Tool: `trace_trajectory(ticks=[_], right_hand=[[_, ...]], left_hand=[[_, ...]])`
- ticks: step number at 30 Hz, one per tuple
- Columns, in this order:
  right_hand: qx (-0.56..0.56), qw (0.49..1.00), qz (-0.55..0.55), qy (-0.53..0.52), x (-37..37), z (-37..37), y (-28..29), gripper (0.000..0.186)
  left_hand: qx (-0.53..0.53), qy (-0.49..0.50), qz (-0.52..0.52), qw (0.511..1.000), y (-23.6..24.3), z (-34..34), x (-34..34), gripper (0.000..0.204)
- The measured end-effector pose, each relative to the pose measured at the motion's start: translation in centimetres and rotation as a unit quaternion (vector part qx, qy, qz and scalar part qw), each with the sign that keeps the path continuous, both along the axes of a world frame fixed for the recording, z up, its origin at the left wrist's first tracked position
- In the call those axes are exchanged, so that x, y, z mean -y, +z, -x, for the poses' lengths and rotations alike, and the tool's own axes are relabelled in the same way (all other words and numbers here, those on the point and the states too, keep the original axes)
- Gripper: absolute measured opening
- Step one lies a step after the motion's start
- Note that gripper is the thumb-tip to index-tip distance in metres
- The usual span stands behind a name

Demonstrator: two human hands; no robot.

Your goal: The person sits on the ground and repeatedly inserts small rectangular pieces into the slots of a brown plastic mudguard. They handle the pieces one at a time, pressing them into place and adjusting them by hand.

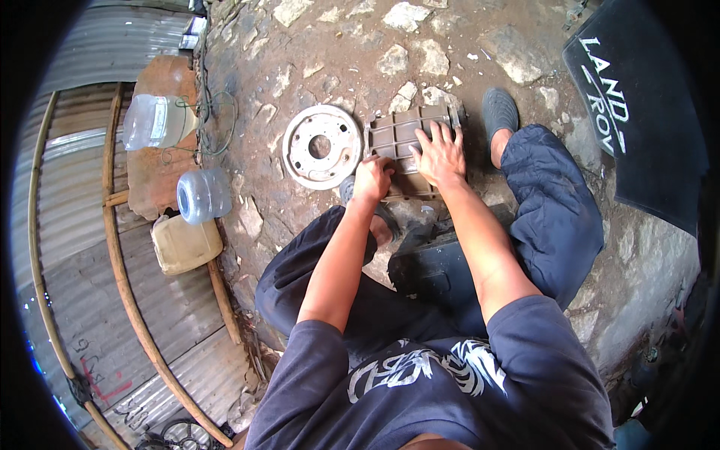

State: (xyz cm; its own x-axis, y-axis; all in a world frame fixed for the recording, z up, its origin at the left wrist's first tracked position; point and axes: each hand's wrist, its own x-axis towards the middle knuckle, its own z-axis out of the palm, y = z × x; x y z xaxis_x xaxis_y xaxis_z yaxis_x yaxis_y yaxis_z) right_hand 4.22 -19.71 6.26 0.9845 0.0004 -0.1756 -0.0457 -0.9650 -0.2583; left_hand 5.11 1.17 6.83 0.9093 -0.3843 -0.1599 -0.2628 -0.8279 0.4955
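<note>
A ribbed brown rectangular casing (405, 131) lies on the ground between my feet. My left hand (373, 174) is curled over its near left edge, fingers closed on it. My right hand (442, 157) lies across its ribbed top at the right, fingers spread. Just left of the casing lies a round off-white metal disc (298, 150), like a wheel rim, with a centre hole and smaller holes. A dark block-like object (412, 266) sits beneath my forearms, partly hidden by them.
Plastic water jugs (202, 196) and a yellowish jerrycan (184, 244) stand at the left by corrugated metal sheets (67, 187) with wooden poles. A black panel with white lettering (652, 180) is at the right. The ground (405, 60) is dirt with embedded stones.
</note>
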Motion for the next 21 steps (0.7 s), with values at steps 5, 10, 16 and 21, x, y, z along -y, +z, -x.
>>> trace_trajectory(ticks=[5,10,16,21], right_hand=[[0.015,1.0,-0.008,-0.001,-0.1,-0.3,-0.1,0.049],[0.022,1.0,-0.003,-0.002,0.3,-0.2,-0.7,0.052],[0.011,1.0,-0.012,-0.001,-0.1,0.0,0.6,0.052],[0.021,1.0,0.007,0.002,0.2,-0.1,0.0,0.051]], left_hand=[[0.054,0.156,0.022,0.986,-1.3,1.0,1.8,0.015],[0.034,0.106,0.033,0.993,-0.9,0.9,1.5,0.017],[-0.021,-0.004,-0.03,0.999,0.0,-0.5,-0.2,0.02],[0.045,0.124,0.042,0.99,-1.8,0.6,1.5,0.015]])
